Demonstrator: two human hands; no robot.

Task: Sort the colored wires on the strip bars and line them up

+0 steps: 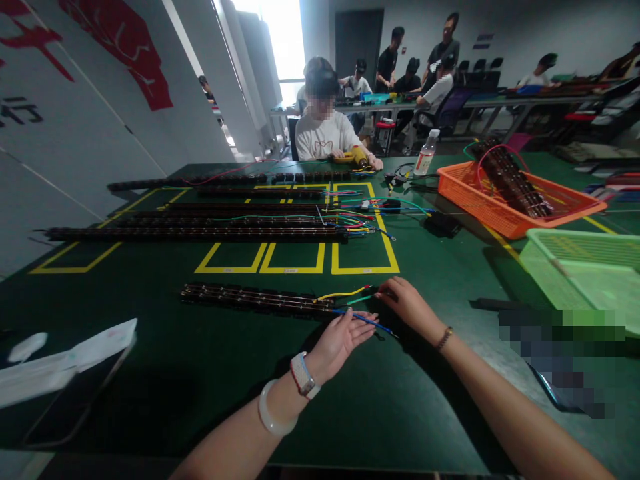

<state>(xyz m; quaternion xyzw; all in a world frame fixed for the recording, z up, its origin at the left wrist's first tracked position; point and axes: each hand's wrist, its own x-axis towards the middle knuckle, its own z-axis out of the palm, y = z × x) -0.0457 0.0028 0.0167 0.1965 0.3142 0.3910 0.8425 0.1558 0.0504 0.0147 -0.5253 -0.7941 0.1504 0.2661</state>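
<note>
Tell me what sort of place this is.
Probably an electrical assembly workshop: dark strips with coloured wires lie on a green table marked with yellow outlines, beside an orange basket of similar parts.

One head-worn camera looks forward and down across the table [210, 367], near the hands [343, 341]

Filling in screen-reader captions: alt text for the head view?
A person's left hand is at a blue wire and the right hand at the tip of a green wire, both from a short dark bundle on a green table. Longer dark bundles lie beyond; an orange basket stands to the right.
</note>
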